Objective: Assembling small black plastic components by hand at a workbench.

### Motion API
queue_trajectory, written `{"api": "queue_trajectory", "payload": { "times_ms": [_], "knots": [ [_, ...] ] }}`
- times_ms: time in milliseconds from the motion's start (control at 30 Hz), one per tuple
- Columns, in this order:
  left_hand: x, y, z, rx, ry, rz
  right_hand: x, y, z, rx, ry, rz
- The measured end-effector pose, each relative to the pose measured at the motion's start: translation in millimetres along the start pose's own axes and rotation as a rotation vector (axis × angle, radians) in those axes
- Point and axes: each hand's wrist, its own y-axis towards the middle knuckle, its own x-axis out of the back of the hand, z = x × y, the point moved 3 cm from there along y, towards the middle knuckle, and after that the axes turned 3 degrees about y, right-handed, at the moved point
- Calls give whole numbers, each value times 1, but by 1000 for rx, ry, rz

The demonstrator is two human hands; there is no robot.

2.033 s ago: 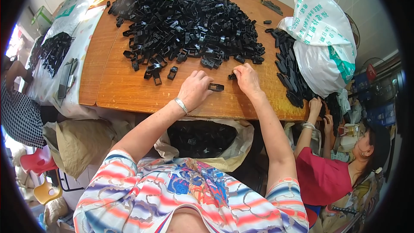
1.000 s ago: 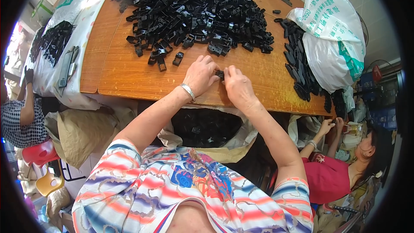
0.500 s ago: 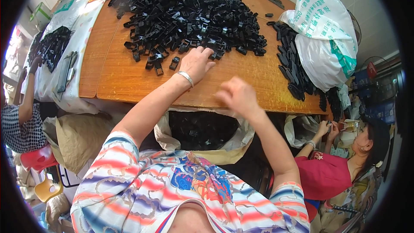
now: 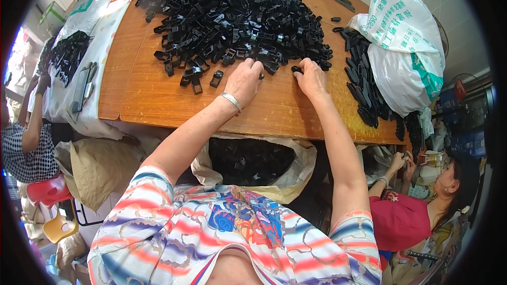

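Observation:
A large heap of small black plastic pieces (image 4: 232,21), some of them hollow and frame-like, covers the far middle of the wooden table (image 4: 174,105). At its near edge, my left hand (image 4: 245,83) is closed, with a bit of a black plastic piece showing by its thumb. My right hand (image 4: 312,79) pinches a small black plastic piece (image 4: 297,68) between thumb and fingers, just right of the left hand and in front of the heap. One loose black piece (image 4: 216,78) lies on the wood left of my left hand.
Longer black pieces (image 4: 362,84) line the right side beside a white plastic sack (image 4: 404,47). Below the table edge, an open sack (image 4: 298,171) holds more black pieces. Co-workers sit at right (image 4: 401,216) and left (image 4: 31,148). A tan sack (image 4: 100,169) stands at left.
My right hand has moved up from the near table edge to the heap and now pinches a black piece. My left hand has shifted slightly down, staying by the heap.

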Motion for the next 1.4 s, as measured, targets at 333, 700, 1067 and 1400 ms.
{"api": "queue_trajectory", "payload": {
  "times_ms": [333,700,1067,1400],
  "knots": [
    [2,-23,-22,-38,-142,61,16,-66,12,163,228,344],
    [17,-37,-15,-53,-114,70,11,-103,23,7,920,-69],
    [15,-36,-8,-39,-80,70,23,-105,30,31,226,-51],
    [12,-35,-4,-31,-86,90,-1,-85,67,222,530,18]
  ]
}}
